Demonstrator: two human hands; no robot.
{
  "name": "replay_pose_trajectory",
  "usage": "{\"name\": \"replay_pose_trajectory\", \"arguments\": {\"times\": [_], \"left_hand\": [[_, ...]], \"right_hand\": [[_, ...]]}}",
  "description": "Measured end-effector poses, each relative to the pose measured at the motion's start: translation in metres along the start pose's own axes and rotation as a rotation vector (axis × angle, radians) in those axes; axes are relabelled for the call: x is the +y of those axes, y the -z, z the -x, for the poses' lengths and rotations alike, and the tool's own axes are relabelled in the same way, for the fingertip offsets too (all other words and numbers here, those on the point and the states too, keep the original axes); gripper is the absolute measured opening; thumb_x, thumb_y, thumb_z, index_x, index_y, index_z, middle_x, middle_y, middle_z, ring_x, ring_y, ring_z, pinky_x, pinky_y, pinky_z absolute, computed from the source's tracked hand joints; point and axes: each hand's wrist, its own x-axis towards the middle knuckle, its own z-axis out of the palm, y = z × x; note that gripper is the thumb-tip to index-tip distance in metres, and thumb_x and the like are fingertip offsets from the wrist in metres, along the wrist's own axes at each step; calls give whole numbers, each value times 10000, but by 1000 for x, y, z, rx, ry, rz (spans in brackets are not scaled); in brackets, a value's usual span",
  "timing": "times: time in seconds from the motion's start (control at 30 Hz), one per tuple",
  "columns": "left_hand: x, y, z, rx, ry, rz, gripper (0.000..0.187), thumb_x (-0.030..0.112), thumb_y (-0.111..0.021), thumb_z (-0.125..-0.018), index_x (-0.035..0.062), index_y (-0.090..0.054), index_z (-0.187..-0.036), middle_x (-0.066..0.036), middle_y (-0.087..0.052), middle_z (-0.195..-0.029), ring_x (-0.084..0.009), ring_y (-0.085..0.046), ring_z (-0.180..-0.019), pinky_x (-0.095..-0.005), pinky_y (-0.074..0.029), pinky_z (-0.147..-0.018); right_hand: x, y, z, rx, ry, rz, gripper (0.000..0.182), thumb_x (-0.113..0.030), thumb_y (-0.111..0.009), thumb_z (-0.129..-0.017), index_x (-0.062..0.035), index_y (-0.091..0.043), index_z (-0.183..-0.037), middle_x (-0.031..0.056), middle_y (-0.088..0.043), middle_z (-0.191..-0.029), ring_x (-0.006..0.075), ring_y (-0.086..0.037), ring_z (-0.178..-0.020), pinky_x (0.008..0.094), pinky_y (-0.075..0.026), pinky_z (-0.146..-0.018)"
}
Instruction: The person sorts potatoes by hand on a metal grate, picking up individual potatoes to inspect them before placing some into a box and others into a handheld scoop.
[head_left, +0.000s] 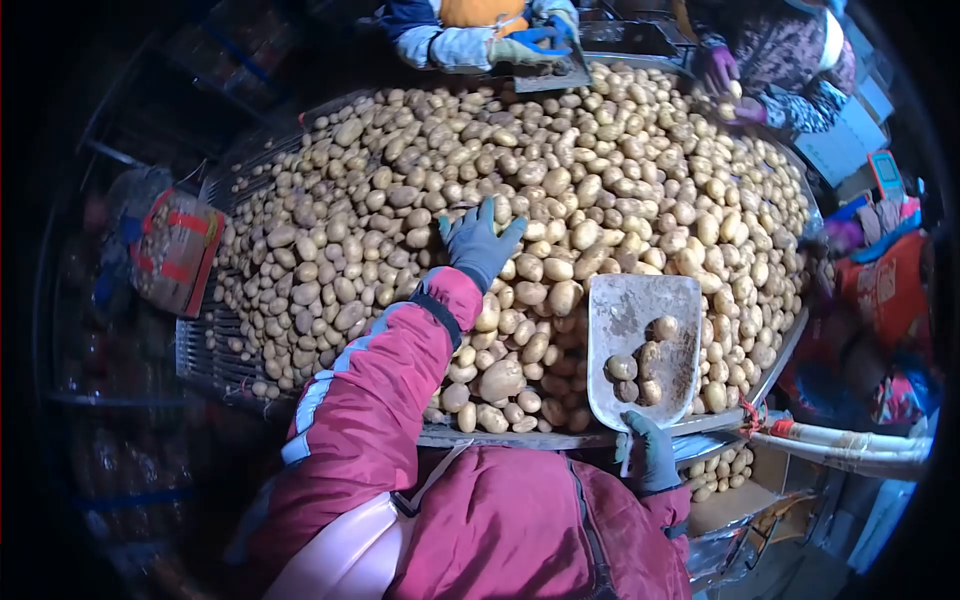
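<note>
A wide heap of potatoes (400, 190) covers the sorting table in front of me. My left hand (481, 240), in a grey-blue glove, reaches over the middle of the heap with its fingers spread, resting on or just above the potatoes. Near the front edge, my right hand (652, 455), gloved too, is wrapped round the handle of a whitish scoop (625, 300). Several potatoes and some dirt lie in the scoop, which sits over the heap with its mouth pointing away from me.
Across the table, one person's gloved hands (540, 45) hold another scoop (553, 72); at far right a person in purple gloves (718, 65) handles potatoes. A red-marked box (180, 250) stands left. Below the right edge is a cardboard box (745, 490) with potatoes, beside white pipes (850, 445).
</note>
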Motion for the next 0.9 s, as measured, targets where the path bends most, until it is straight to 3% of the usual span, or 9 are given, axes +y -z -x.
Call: {"name": "replay_pose_trajectory", "arguments": {"times": [0.13, 0.17, 0.23, 0.47, 0.57, 0.63, 0.7, 0.8, 0.9], "left_hand": [[51, -5, 3, -1, 19, 241, 1045, 604, -735, -837, 5, -290, -1570, -349, -413, -1492, -493, -466, -1337, -516, -359, -1154], [55, -21, -5, 177, -194, 256, 1048, 638, -713, -835, 14, -301, -1569, -342, -465, -1449, -472, -477, -1335, -517, -358, -1144], [95, -12, 0, -149, -82, 95, 968, 657, -654, -871, 43, -348, -1554, -310, -553, -1382, -456, -537, -1288, -493, -409, -1093], [169, -51, 24, -217, -385, 88, 924, 718, -543, -883, 123, -381, -1571, -174, -480, -1532, -413, -414, -1428, -579, -188, -1215], [149, -20, 55, -334, -588, 458, 840, 594, -644, -904, 108, -417, -1550, -192, -457, -1540, -381, -376, -1462, -479, -271, -1223], [112, 8, 72, -175, -634, 518, 707, 482, -730, -893, 65, -545, -1434, -204, -536, -1440, -365, -480, -1369, -437, -364, -1169], [53, 14, 61, -151, -408, 584, 602, 404, -777, -863, 22, -608, -1296, -210, -589, -1313, -372, -546, -1245, -453, -428, -1089], [-48, 9, 71, 69, -231, 97, 705, 433, -734, -892, 37, -525, -1437, -241, -531, -1407, -431, -460, -1326, -518, -378, -1131], [-39, 8, 94, -1, -248, -101, 819, 521, -697, -903, 60, -431, -1525, -284, -508, -1391, -445, -443, -1334, -520, -379, -1123]], "right_hand": [[3, 6, 7, 29, 28, -37, 227, -235, -677, -942, -22, -672, -1019, 74, -639, -647, 186, -590, -463, 283, -468, -424], [3, 9, 9, 58, 28, -41, 232, -241, -679, -940, -20, -676, -1009, 72, -639, -652, 183, -584, -461, 281, -465, -424], [6, 16, 13, 60, 80, -35, 241, -250, -683, -938, -18, -679, -1002, 71, -638, -658, 179, -577, -460, 279, -462, -424], [4, 48, 27, 142, 127, -16, 251, -255, -688, -930, -21, -672, -1021, 71, -624, -670, 174, -573, -477, 285, -465, -423], [1, 44, 25, 169, 140, -48, 245, -243, -692, -927, -27, -660, -1037, 63, -620, -667, 177, -573, -474, 292, -469, -417], [-7, 40, 25, 153, 191, -2, 249, -249, -697, -924, -28, -660, -1034, 62, -622, -666, 176, -574, -473, 290, -465, -418], [-11, 36, 25, 165, 151, -13, 242, -247, -694, -931, -16, -674, -1002, 78, -637, -660, 190, -583, -463, 293, -464, -421], [-5, 42, 9, 105, 103, -84, 207, -217, -686, -945, -17, -681, -999, 93, -648, -652, 204, -604, -464, 308, -476, -423], [-9, 33, 13, 77, 90, -63, 209, -227, -683, -952, -27, -672, -1009, 88, -640, -650, 204, -592, -457, 313, -484, -424]]}}
